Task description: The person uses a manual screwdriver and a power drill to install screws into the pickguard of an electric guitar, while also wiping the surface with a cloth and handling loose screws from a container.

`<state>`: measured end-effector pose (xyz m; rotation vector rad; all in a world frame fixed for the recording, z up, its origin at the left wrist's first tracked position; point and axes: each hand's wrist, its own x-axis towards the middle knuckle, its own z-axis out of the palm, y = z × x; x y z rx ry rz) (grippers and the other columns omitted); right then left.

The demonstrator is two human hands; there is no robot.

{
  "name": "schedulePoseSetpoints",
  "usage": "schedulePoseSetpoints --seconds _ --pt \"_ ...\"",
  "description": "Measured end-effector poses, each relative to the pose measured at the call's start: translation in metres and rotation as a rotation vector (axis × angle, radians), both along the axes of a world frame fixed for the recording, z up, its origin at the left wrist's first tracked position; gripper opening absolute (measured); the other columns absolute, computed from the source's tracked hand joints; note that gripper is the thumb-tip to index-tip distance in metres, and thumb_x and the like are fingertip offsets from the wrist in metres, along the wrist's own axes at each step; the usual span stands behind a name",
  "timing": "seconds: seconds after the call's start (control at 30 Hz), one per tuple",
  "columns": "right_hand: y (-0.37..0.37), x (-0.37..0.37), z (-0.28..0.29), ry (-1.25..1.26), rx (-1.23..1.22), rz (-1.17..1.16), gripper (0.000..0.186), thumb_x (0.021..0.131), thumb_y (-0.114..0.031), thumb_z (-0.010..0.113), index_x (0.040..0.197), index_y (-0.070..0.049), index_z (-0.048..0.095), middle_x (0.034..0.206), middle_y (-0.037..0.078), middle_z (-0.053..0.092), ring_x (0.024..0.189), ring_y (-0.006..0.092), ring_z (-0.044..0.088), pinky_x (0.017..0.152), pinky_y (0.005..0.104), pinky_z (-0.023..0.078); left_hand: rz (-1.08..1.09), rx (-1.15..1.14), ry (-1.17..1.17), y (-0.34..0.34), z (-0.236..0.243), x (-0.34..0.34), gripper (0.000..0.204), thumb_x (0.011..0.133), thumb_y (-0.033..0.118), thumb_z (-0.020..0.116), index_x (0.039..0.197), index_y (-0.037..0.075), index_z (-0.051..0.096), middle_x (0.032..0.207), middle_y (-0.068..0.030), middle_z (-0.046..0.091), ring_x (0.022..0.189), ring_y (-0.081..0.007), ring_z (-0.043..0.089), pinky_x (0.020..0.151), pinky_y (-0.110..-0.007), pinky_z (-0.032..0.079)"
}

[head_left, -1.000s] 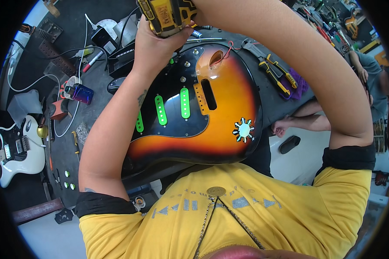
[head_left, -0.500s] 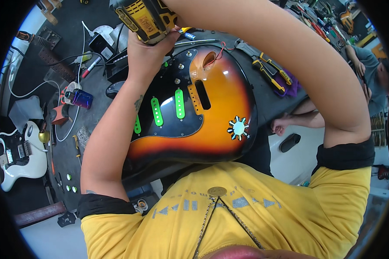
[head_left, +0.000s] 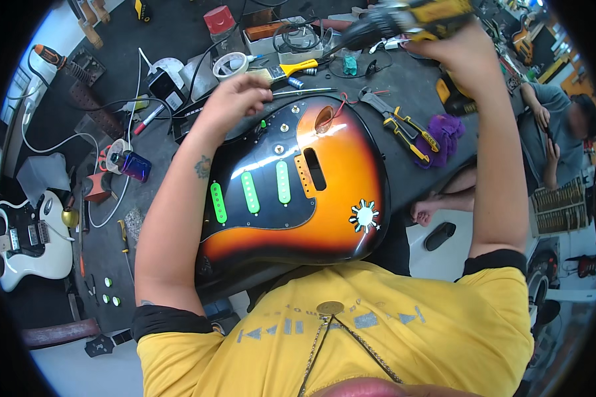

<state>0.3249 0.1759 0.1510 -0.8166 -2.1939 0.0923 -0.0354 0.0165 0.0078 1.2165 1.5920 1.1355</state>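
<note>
Right hand (head_left: 467, 63) curls its fingers round the drill (head_left: 420, 18), likely heavy and rigid, best held by its handle, above the worktop's (head_left: 404, 165) far right; left hand (head_left: 235, 102), fingers loosely bent, nears the glossy, probably slippery guitar body (head_left: 328, 208) by the near edge.

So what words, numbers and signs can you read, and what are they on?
Yellow shirt: grey arrows, bars and a block; its faint lettering is unclear.
Pliers: small lettering on one handle; I won't copy it.
Power drill: too blurred to read.
Black box: white label, too small to read.
Guitar body: pale sun sign, no words I can see.
</note>
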Motion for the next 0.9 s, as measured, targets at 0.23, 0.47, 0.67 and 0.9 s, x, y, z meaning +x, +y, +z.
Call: schedulePoseSetpoints --seconds 0.23,0.47,0.67,0.9 --pt "0.043 0.102 -0.06 0.401 -0.704 -0.104 0.035 0.081 -0.032 0.09 0.094 -0.003 0.075 0.08 0.003 0.068 0.064 0.0118 0.062 0.059 0.0276 0.047 -0.048 -0.236 0.147 0.006 -0.01 0.017 0.032 0.095 0.023 0.071 0.118 0.001 0.076 0.106 -0.0075 0.074 0.098 -0.014 0.064 0.09 -0.028 0.049" --pt "0.06 0.109 -0.101 0.661 -0.963 -0.091 0.039 0.085 -0.03 0.088 0.106 -0.001 0.071 0.083 0.005 0.068 0.067 0.0148 0.065 0.062 0.0285 0.054 0.038 -0.336 0.04 0.007 -0.012 0.013 0.028 0.097 0.015 0.062 0.117 0.001 0.076 0.103 -0.007 0.073 0.091 -0.0122 0.064 0.083 -0.026 0.051" --pt "0.07 0.095 -0.097 0.615 -1.115 -0.032 0.034 0.091 -0.03 0.08 0.109 -0.004 0.07 0.086 0.005 0.069 0.069 0.0148 0.066 0.061 0.0296 0.057 -0.047 -0.265 -0.044 0.006 -0.021 0.001 0.027 0.096 0.02 0.065 0.114 0.002 0.077 0.103 -0.0062 0.073 0.093 -0.0116 0.064 0.081 -0.027 0.048" --pt "0.11 0.094 -0.115 0.506 -1.354 -0.075 0.031 0.096 -0.031 0.074 0.114 -0.006 0.066 0.085 0.004 0.068 0.07 0.0153 0.066 0.057 0.031 0.057 -0.039 -0.234 0.001 0.008 -0.019 0.006 0.031 0.092 0.019 0.068 0.117 0.002 0.075 0.104 -0.0064 0.073 0.096 -0.0119 0.064 0.082 -0.025 0.046"
